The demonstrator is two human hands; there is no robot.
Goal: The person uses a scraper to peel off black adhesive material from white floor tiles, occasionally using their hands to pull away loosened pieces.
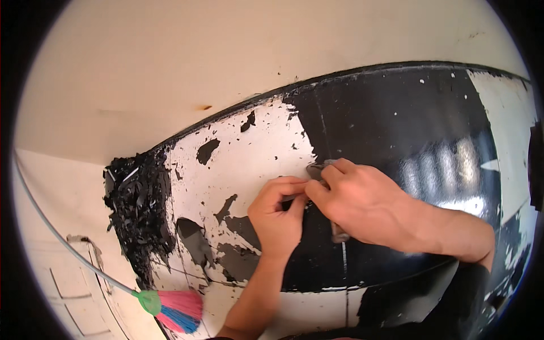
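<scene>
Black film (374, 113), glossy, ragged-edged; right hand (362, 195) fingers closed round tool (339, 233); left hand (277, 215) fingers bent beside, can't tell if gripping.

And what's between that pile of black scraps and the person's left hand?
In the head view, between the black scraps and the left hand lies a white surface with ragged dark patches.

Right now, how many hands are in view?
2: the left hand near the centre, and the right hand just right of it, closed around a tool. No other hand shows; some fingers are hidden.
</scene>
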